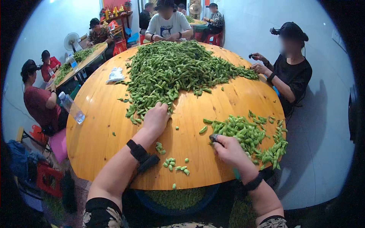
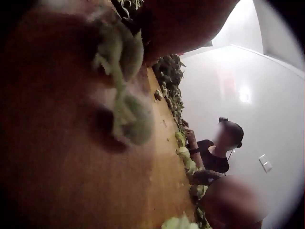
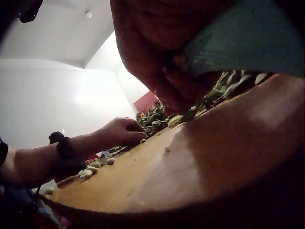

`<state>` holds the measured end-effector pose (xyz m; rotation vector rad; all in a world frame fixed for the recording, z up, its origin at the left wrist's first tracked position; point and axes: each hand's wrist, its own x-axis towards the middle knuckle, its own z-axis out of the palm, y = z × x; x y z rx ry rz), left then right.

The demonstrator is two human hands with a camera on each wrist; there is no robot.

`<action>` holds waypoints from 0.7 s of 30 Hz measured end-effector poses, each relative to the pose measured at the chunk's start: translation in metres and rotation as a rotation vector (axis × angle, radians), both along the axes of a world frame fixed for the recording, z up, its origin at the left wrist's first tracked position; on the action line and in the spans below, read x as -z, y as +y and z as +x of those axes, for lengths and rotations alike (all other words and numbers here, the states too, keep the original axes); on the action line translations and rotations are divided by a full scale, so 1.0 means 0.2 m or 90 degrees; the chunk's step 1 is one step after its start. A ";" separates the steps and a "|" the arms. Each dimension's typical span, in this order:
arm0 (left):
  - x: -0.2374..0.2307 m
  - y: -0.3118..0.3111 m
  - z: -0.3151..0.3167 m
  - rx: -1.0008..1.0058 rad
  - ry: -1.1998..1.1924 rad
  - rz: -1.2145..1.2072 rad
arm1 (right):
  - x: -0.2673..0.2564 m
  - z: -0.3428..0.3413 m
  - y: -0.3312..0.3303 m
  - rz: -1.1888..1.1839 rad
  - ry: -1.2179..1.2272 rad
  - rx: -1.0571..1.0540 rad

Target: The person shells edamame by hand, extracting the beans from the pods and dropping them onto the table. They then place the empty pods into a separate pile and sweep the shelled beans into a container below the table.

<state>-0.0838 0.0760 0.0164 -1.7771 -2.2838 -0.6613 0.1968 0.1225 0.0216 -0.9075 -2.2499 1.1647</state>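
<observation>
My left hand [image 1: 156, 119] reaches down at the near edge of a big heap of green soybean pods [image 1: 167, 72], its fingers bent and the tips hidden. In the right wrist view this left hand [image 3: 127, 132] meets the heap's edge from the side. My right hand [image 1: 232, 152] hovers at the left side of a smaller heap of pods [image 1: 243, 131], with a dark cover [image 1: 215, 137] on its thumb. Its fingers curl downward; whether they hold a pod I cannot tell. Shelled beans [image 1: 170, 162] lie between my forearms, and blurred pale-green beans [image 2: 136, 119] loom in the left wrist view.
Below the near edge of the round wooden table [image 1: 99, 152] stands a tub [image 1: 175, 199] full of green beans. A clear bottle [image 1: 72, 108] and a crumpled white wrapper [image 1: 115, 75] lie at the left. People sit across and at the right, others at tables behind.
</observation>
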 end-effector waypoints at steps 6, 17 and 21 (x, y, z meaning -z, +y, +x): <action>-0.03 -0.11 0.08 0.092 -0.243 0.051 | -0.14 -0.12 -0.08 -0.279 0.091 -0.025; 0.02 -0.30 0.31 0.249 -0.535 0.027 | -0.06 -0.24 -0.17 -0.548 0.236 -0.027; 0.02 -0.30 0.31 0.255 -0.523 0.036 | -0.04 -0.24 -0.19 -0.559 0.247 -0.039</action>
